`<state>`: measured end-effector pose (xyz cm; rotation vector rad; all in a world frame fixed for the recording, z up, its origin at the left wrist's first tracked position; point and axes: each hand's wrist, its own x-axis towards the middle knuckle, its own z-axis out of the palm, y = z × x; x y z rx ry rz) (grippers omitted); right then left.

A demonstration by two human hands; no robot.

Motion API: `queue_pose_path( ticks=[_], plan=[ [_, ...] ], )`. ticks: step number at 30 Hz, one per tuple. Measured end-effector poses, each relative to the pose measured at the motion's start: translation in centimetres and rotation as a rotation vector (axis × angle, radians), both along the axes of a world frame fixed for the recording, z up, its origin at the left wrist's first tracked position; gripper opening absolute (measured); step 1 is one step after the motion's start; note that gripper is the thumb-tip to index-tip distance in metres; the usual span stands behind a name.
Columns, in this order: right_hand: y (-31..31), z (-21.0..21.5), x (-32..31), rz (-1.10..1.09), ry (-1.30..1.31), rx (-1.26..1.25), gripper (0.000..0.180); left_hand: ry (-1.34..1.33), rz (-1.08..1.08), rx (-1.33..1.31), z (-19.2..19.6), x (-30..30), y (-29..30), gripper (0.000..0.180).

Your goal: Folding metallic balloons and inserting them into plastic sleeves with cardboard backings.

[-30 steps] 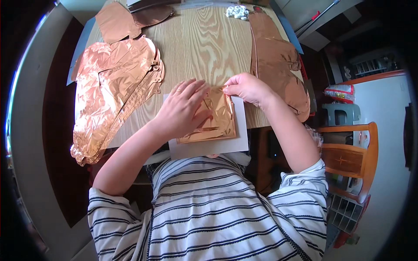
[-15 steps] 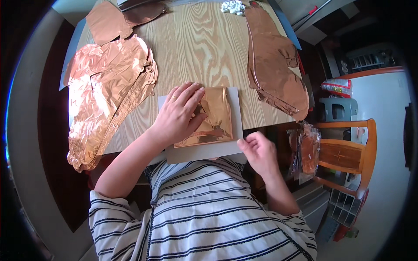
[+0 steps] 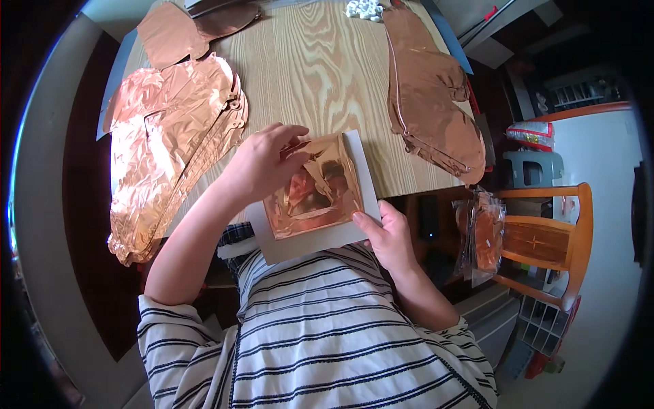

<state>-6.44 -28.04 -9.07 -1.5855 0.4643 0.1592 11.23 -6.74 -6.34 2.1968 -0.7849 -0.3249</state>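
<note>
The folded copper foil (image 3: 317, 194) lies on a white card (image 3: 306, 247) at the near edge of the bench (image 3: 313, 75), apparently being flattened. The right hand (image 3: 392, 238) pinches the card's near-right corner; the left hand (image 3: 261, 161) curls over the foil, grip unclear. The next move calls for keeping both aligned.

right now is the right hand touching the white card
Touching: the head view shows the right hand gripping the white card, thumb on top.

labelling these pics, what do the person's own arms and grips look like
The sleeves are white with thin dark stripes, ending around the elbows. The forearms are bare. The left grip and right grip are ungloved hands.
</note>
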Motion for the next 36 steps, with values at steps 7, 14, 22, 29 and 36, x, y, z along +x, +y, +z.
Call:
queue_pose_path(
  ticks=[7, 14, 22, 29, 36],
  plan=[
    [0.4, 0.0, -0.5, -0.029, -0.032, 0.044, 0.022, 0.468, 0.051, 0.047, 1.3, 2.5, 0.0, 0.026],
    [0.6, -0.5, -0.8, -0.129, -0.096, 0.045, 0.021, 0.548, 0.028, 0.083, 2.1, 3.4, -1.1, 0.019],
    [0.9, -0.9, 0.5, -0.219, -0.086, 0.037, 0.022, 0.069, 0.109, 0.242, -0.4, 4.7, -2.4, 0.038],
    [2.1, -0.8, 1.9, -0.331, -0.147, -0.096, 0.032, -0.481, 0.236, 0.525, -0.3, 3.8, -3.8, 0.046],
    [2.0, -1.6, 1.9, -0.289, -0.230, -0.321, 0.049, -0.810, -0.020, 0.182, -1.6, -0.7, -3.0, 0.026]
  ],
)
